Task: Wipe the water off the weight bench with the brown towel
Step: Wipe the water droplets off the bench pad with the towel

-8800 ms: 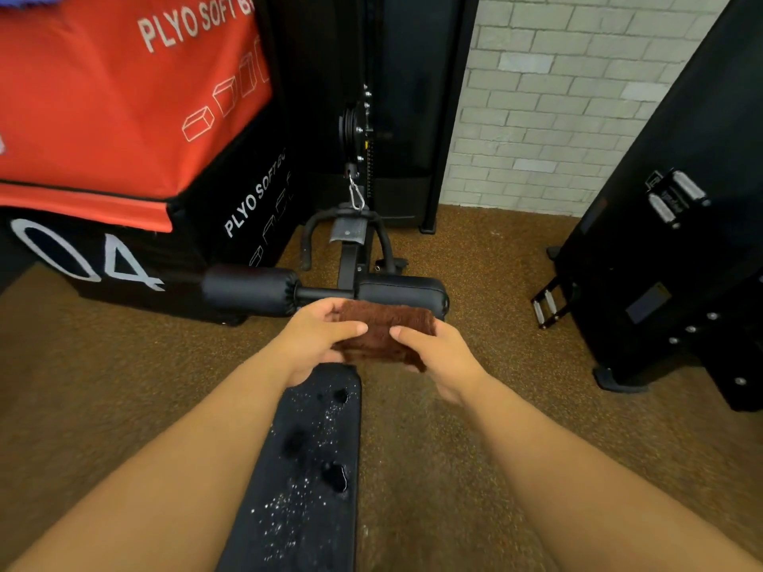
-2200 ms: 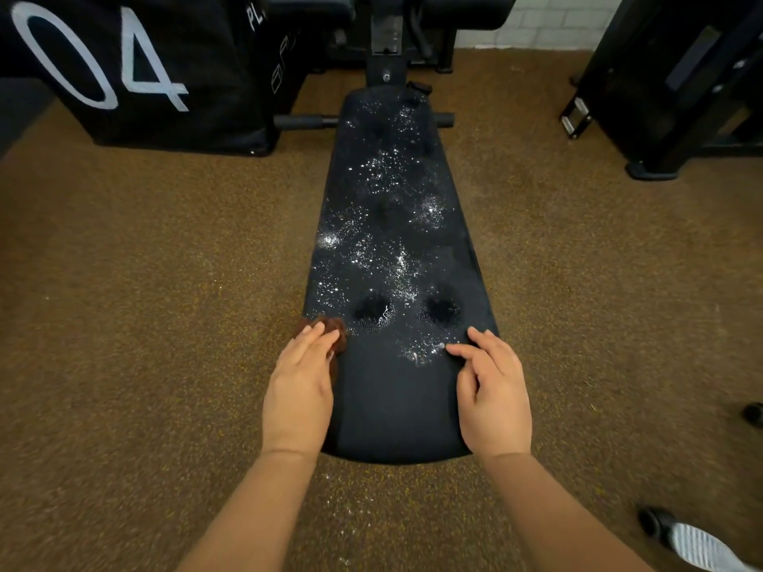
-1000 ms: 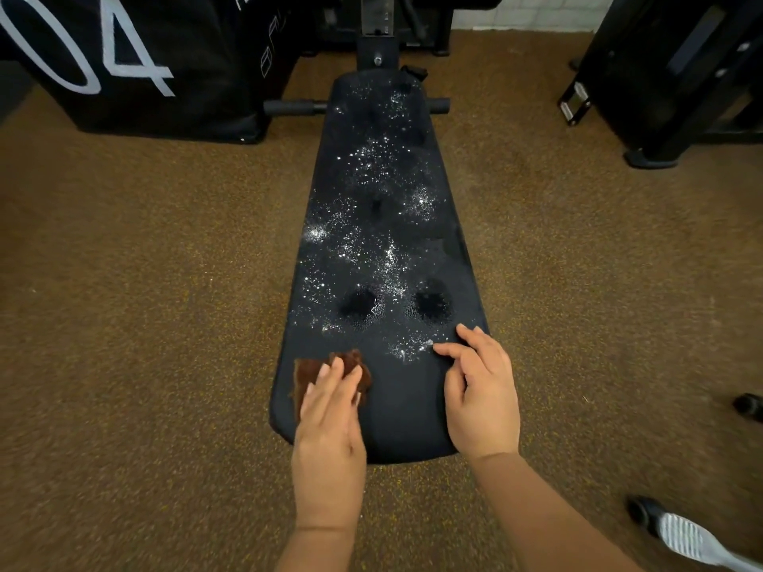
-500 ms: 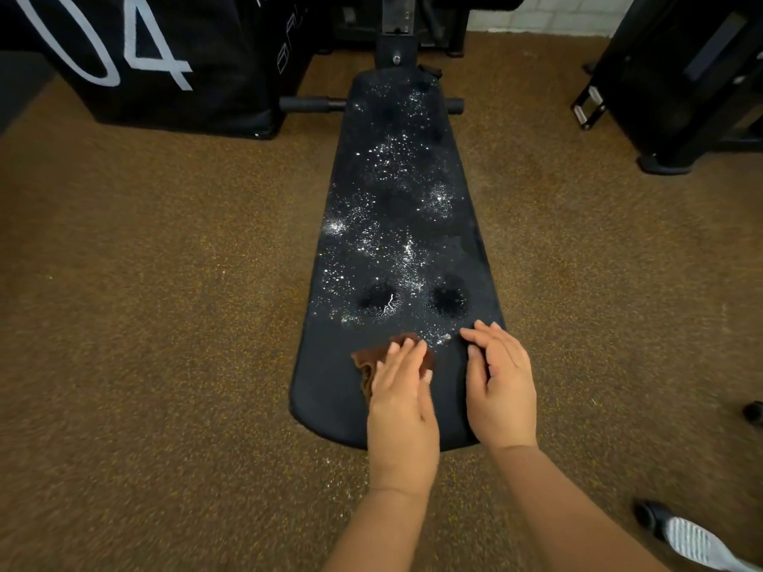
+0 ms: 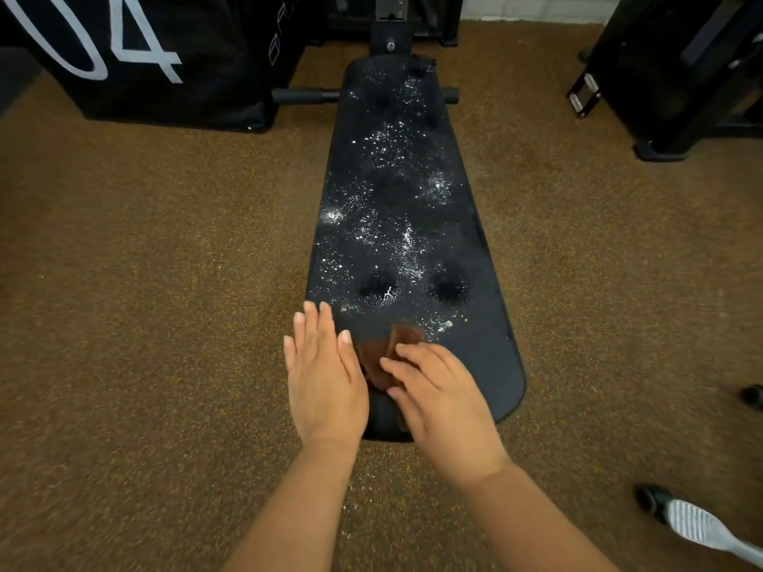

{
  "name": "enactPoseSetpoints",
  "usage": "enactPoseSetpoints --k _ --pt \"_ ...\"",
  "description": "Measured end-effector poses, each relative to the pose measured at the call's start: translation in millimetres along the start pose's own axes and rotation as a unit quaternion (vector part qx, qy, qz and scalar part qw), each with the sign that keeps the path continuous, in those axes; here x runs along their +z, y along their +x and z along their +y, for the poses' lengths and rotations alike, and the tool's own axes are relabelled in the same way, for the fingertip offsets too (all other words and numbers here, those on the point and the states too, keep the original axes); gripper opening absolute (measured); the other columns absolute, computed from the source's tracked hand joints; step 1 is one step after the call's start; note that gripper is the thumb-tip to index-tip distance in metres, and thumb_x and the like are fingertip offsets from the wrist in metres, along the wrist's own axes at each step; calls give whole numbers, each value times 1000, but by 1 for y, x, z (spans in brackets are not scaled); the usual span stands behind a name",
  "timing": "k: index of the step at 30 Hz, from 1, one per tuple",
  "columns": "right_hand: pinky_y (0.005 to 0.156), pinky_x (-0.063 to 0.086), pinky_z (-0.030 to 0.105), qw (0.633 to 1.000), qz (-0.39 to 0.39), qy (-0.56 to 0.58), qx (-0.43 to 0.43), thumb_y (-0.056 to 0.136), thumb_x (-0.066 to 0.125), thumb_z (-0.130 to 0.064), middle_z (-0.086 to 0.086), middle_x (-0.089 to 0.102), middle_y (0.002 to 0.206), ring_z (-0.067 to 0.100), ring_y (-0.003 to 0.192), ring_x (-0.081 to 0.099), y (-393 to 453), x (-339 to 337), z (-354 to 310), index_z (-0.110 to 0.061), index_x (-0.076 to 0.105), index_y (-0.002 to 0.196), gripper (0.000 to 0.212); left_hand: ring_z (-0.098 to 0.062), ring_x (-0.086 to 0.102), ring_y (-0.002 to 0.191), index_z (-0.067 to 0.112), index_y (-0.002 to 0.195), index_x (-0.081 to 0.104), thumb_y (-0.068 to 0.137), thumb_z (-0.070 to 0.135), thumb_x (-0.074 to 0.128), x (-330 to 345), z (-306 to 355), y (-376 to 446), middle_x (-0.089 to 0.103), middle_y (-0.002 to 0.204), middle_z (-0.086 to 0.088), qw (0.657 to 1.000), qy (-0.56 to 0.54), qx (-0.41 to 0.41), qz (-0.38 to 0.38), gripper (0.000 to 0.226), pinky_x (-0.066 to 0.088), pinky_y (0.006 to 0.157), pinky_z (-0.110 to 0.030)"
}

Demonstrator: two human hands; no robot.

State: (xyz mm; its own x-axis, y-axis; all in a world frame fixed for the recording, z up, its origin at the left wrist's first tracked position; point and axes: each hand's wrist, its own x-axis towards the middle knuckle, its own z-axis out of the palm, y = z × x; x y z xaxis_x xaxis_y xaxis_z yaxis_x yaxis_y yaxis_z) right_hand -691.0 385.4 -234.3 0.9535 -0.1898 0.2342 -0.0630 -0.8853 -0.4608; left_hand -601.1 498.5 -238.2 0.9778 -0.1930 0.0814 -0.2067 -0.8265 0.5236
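Black plyo box [image 5: 165,55], marked "04", stands left of the weight bench [image 5: 413,225]. Left hand [image 5: 326,377] flat at the bench's near left edge, fingers straight, holding nothing. Brown towel [image 5: 388,348] lies on the bench's near end, water droplets [image 5: 388,225] beyond it. Right hand [image 5: 437,402] presses the towel, fingers extended.

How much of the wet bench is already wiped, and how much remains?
Done: only the near end of the weight bench looks dry. In hand: the brown towel lies there, the right hand on it, the left hand flat beside it. Left: water droplets cover the middle and far end.
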Motion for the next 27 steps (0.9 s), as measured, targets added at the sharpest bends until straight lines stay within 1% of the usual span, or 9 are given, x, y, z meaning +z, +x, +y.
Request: enactPoseSetpoints --k 4,8,10,12,15,17,19,22,27 --pt "102 36 26 996 71 -39 37 89 55 -25 4 65 113 25 105 56 -1 -19 39 -13 71 110 29 -15 2 144 11 148 15 94 38 4 7 4 -3 11 156 -4 997 66 -14 23 61 0 117 -35" --pt "94 34 28 974 139 -41 177 85 63 -14 11 66 108 33 98 57 27 -8 35 -7 71 106 24 -14 3 144 11 148 16 96 34 7 11 3 -4 11 156 -3 995 92 -24 18 58 2 117 -37" --pt "92 35 28 980 125 -25 151 86 58 -17 10 66 107 30 97 57 34 8 8 -9 71 105 24 -15 6 144 10 147 18 95 33 9 12 2 -3 14 156 -3 995 97 -27 17 58 4 117 -37" --pt "94 37 26 993 72 2 88 89 51 -24 5 65 109 23 101 54 23 10 -6 -13 70 107 29 -16 7 144 9 147 19 95 32 11 12 2 -4 15 155 -4 994 102 -23 13 57 5 116 -37" --pt "95 41 25 998 43 -13 48 89 52 -27 1 65 109 19 100 55 0 -16 18 -15 72 107 30 -15 7 143 10 147 18 96 32 11 10 3 -5 15 155 -4 994 106 -20 7 57 5 116 -37" --pt "96 38 24 995 60 -44 64 89 55 -24 4 66 107 22 98 57 -4 -32 42 -12 72 106 27 -15 8 143 10 147 20 96 32 11 9 4 -4 16 155 -3 994 104 -19 10 56 7 116 -38" --pt "94 35 24 985 92 -66 129 88 63 -17 7 66 105 28 96 58 8 -36 57 -9 72 104 21 -14 8 143 10 147 21 96 32 10 9 4 -3 16 155 -2 995 101 -20 13 56 6 116 -37" --pt "89 34 25 972 133 -45 190 80 72 -6 10 67 100 32 91 58 37 -13 43 -6 73 101 20 -13 8 143 11 147 21 96 32 11 12 3 -2 16 155 -1 995 101 -24 17 56 4 116 -35" --pt "93 41 26 998 53 0 33 85 59 -19 2 64 101 19 98 53 21 2 7 -14 71 100 20 -15 11 143 9 146 24 95 31 12 12 1 -2 18 155 -2 995 101 -18 17 57 5 116 -35"
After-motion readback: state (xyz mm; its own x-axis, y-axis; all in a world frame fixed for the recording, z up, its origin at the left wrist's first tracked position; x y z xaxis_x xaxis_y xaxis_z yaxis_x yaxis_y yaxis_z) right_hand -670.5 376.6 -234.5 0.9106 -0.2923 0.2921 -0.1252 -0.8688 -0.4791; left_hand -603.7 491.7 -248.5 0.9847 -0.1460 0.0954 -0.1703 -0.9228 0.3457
